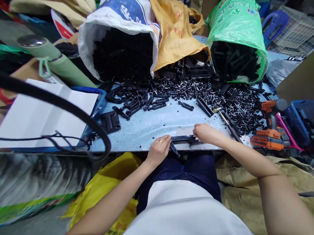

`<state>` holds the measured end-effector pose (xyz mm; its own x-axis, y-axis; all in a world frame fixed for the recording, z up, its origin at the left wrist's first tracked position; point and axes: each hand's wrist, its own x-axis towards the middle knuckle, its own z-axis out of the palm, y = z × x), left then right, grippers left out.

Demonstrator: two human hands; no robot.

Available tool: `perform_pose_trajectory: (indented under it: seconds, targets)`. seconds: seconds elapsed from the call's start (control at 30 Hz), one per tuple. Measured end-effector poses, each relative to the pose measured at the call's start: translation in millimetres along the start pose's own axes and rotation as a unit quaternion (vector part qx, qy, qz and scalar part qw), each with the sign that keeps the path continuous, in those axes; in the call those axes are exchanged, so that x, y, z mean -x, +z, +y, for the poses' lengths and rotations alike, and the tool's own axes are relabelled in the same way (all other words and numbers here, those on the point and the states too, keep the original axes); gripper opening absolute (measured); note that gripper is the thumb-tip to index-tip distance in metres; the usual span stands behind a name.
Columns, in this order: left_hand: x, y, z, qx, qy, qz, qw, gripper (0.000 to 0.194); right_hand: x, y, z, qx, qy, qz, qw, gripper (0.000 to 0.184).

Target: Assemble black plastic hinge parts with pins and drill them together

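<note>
A long black plastic bar (183, 138) lies across the front edge of the blue table, with a hand at each end. My left hand (159, 150), with a ring on one finger, is closed around its left end. A smaller black piece (175, 149) sticks out below that hand, over the edge. At the right end my right hand (202, 132) is closed, its fingertips pinched together; what they pinch is too small to make out. A hammer (228, 123) lies to the right of my right hand.
Black parts and silver pins (198, 90) are heaped across the table's back. Behind them lie an open white sack (84, 44), an orange sack (173, 31) and a green sack (234, 20). An orange drill (270, 128) stands at right; a black cable (73, 108) arches at left.
</note>
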<state>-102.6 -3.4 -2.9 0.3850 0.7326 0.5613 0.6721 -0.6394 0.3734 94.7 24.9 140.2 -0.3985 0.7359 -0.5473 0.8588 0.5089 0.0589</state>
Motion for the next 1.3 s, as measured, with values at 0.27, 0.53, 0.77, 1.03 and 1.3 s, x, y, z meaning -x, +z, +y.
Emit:
perform_pose_trajectory:
  seconds: [0.27, 0.53, 0.77, 1.03, 1.3]
  targets:
    - [1, -1.3, 4, 0.001, -0.003, 0.022, 1.000, 0.021, -13, -2, 4, 0.009, -0.083, -0.041, 0.996, 0.024]
    - [5, -3.1, 3, 0.002, -0.022, -0.016, 1.000, 0.028, -34, 19, 20, -0.122, -0.025, -0.020, 0.992, 0.014]
    - [-3, 1.3, 6, 0.013, 0.137, -0.106, 0.985, 0.031, -19, 65, 35, -0.268, 0.161, 0.123, 0.942, 0.041]
    - [-65, 18.3, 27, 0.005, 0.050, -0.283, 0.958, 0.040, 10, 108, 50, -0.073, 0.087, 0.195, 0.974, 0.042]
    - [-50, -37.4, 63, 0.273, 0.102, -0.154, 0.944, 0.057, 57, 70, 6, -0.370, -0.255, 0.390, 0.804, 0.059]
